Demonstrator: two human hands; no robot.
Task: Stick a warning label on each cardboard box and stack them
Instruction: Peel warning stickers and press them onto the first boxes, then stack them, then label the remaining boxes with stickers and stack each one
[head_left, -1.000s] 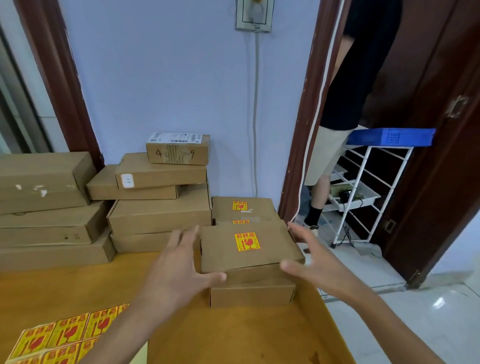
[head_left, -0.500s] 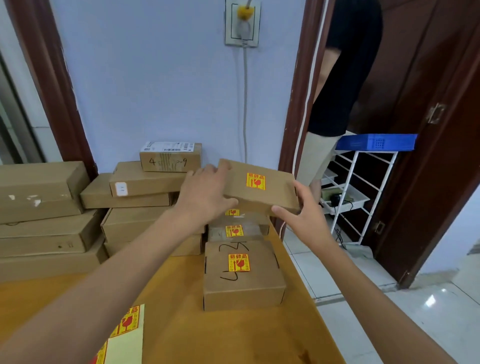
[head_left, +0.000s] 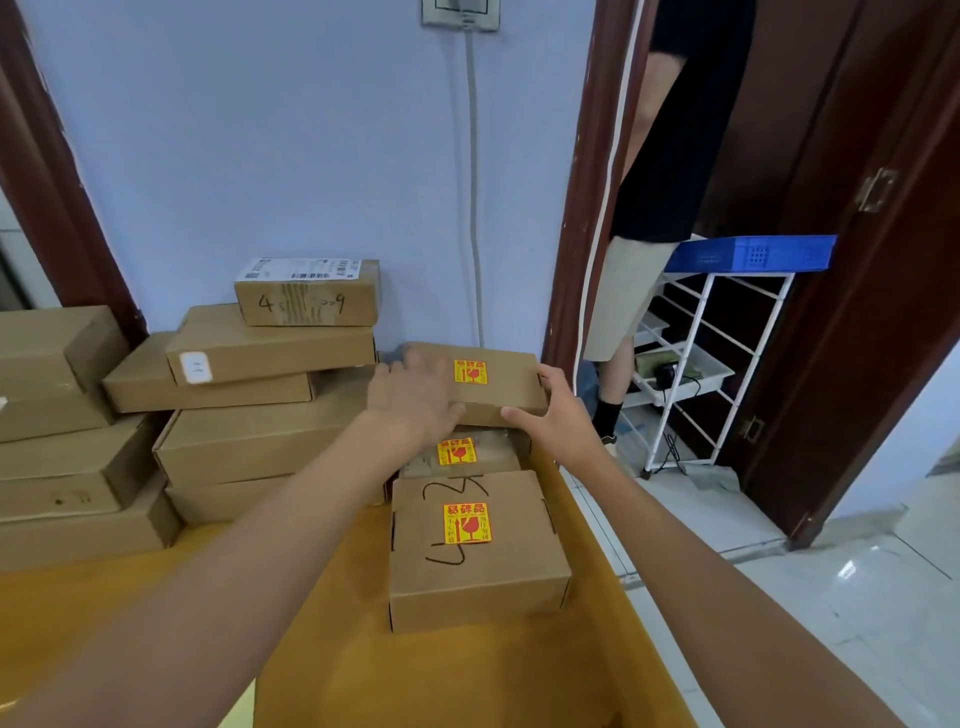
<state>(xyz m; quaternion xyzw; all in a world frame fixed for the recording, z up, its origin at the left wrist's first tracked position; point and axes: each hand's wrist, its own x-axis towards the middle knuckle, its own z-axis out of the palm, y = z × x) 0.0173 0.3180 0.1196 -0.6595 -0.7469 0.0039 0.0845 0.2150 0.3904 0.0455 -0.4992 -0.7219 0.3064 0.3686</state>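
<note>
A flat cardboard box (head_left: 498, 384) with a yellow and red warning label (head_left: 470, 372) sits on top of the labelled stack at the back right of the table. My left hand (head_left: 413, 400) grips its left end and my right hand (head_left: 558, 413) grips its right front corner. Under it a second labelled box (head_left: 462, 454) shows partly. In front stands a third labelled box (head_left: 475, 545) with black marker scrawl, on the orange table (head_left: 467, 675).
Unlabelled cardboard boxes (head_left: 249, 410) are piled against the blue wall at the left, more (head_left: 57, 431) at the far left. A person (head_left: 660, 197) stands in the doorway at right, beside a white rack (head_left: 696, 364) with a blue crate (head_left: 753, 254). The table's right edge drops to the tiled floor.
Both hands lifted the labelled box off the front box, carried it back and lowered it onto the rear stack. The sticker sheet has left the view.
</note>
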